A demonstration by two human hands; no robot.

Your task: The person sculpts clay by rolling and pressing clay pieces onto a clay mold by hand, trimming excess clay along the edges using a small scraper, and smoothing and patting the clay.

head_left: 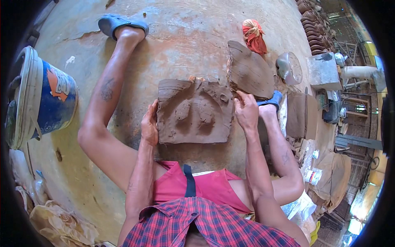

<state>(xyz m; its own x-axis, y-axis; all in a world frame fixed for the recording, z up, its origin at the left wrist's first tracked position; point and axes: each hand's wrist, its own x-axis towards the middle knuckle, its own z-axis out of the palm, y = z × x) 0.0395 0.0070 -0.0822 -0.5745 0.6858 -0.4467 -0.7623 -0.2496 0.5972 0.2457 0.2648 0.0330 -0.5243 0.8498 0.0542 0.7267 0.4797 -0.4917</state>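
A thick grey-brown clay slab (168,133), roughly square, lies on the floor between my legs. Its upper face carries a sunken area with two raised lumps in the middle and a small ring mark near the upper right. My left hand (150,125) rests with stretched fingers along the slab's left side. Beside the right edge, my right hand (247,111) is curled with thumb and fingers drawn together; whatever they pinch is hidden. Just above that hand, a second clay slab (251,70) with a low bump leans or lies at an angle, close to the first.
A blue and white bucket (61,96) stands at the left. Past the second slab are a red cloth bundle (254,35) and a metal bowl (289,68). More clay blocks (298,115) and a grey block (322,70) line the right, with stacked curved clay pieces (314,26) behind.
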